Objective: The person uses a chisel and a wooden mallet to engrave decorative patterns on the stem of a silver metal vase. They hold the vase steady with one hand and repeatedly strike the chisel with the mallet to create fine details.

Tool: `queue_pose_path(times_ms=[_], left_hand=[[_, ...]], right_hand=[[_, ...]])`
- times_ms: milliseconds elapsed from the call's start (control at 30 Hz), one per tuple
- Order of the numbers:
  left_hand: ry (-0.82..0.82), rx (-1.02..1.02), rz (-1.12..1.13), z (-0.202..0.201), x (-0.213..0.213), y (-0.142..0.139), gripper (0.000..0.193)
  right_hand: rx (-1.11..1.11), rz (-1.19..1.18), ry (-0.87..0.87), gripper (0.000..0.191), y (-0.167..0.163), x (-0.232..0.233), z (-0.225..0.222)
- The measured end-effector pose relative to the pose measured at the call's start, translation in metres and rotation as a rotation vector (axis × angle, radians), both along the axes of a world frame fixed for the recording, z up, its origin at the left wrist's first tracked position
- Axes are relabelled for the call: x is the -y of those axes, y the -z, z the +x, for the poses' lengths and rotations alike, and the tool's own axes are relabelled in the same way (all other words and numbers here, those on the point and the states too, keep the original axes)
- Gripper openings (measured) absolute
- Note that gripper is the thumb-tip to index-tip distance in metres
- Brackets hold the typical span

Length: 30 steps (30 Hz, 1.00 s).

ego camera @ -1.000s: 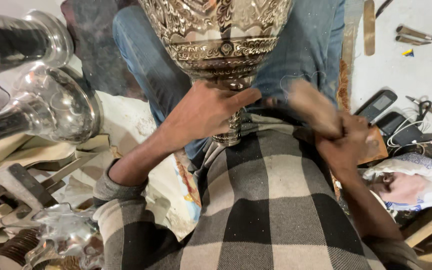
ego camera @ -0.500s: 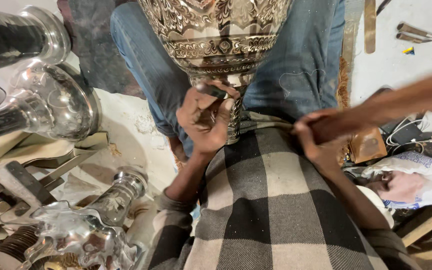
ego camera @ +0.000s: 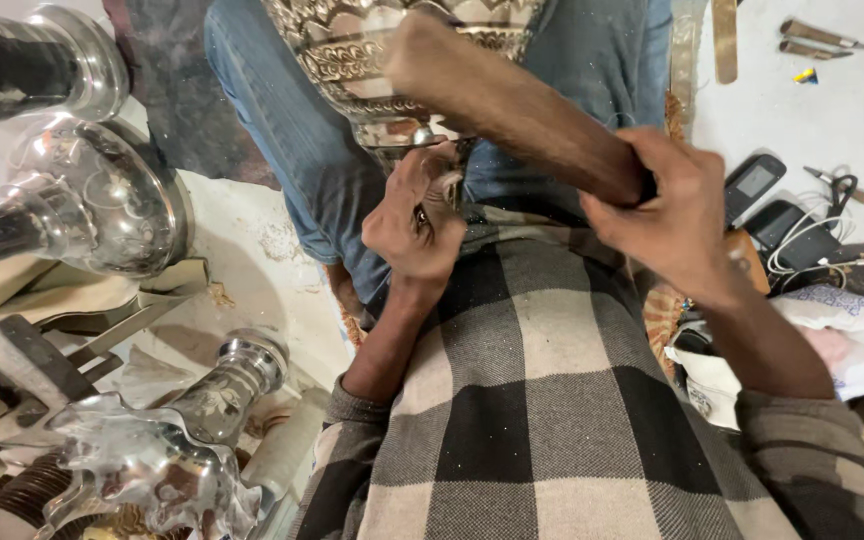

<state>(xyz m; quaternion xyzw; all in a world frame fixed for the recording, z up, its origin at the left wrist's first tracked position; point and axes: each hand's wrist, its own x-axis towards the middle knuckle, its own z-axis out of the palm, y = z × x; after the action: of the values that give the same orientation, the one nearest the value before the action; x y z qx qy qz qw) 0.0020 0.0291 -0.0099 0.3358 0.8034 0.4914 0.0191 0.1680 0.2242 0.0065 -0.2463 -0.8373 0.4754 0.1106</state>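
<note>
An ornate engraved metal vessel (ego camera: 372,50) rests between my knees, its narrow base toward me. My left hand (ego camera: 417,220) is closed around a small metal punch, whose tip sits against the vessel's base (ego camera: 422,135). My right hand (ego camera: 667,215) grips the end of a thick wooden stick (ego camera: 512,105), which slants up and left so that its far end lies over the vessel's base, just above the punch. A black-and-cream checked cloth (ego camera: 542,400) covers my lap.
Polished metal vessels (ego camera: 82,200) and stems (ego camera: 222,385) lie at the left with scrap pieces. On the right floor are two phones (ego camera: 762,195), cables, a white bag (ego camera: 852,330) and chisels (ego camera: 817,35) at the top right.
My right hand has swung the wooden stick from out at the right over to the vessel's base. The left hand has stayed at the base with the punch.
</note>
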Motion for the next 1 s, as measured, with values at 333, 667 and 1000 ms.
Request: queue_pose_path(times_ms=[333,667,1000], left_hand=[[0.043,-0.101,-0.107,-0.005,0.011,0.01,0.042],[-0.034,-0.106,-0.136,-0.007,0.017,0.026,0.024],[0.018,-0.201,-0.131,-0.007,0.02,0.02,0.021]], right_hand=[[0.073,0.285,-0.274,0.036,-0.068,-0.032,-0.025],[0.146,0.651,-0.382,0.034,-0.093,-0.034,-0.049],[-0.135,0.319,-0.338,0.034,-0.076,-0.022,-0.057]])
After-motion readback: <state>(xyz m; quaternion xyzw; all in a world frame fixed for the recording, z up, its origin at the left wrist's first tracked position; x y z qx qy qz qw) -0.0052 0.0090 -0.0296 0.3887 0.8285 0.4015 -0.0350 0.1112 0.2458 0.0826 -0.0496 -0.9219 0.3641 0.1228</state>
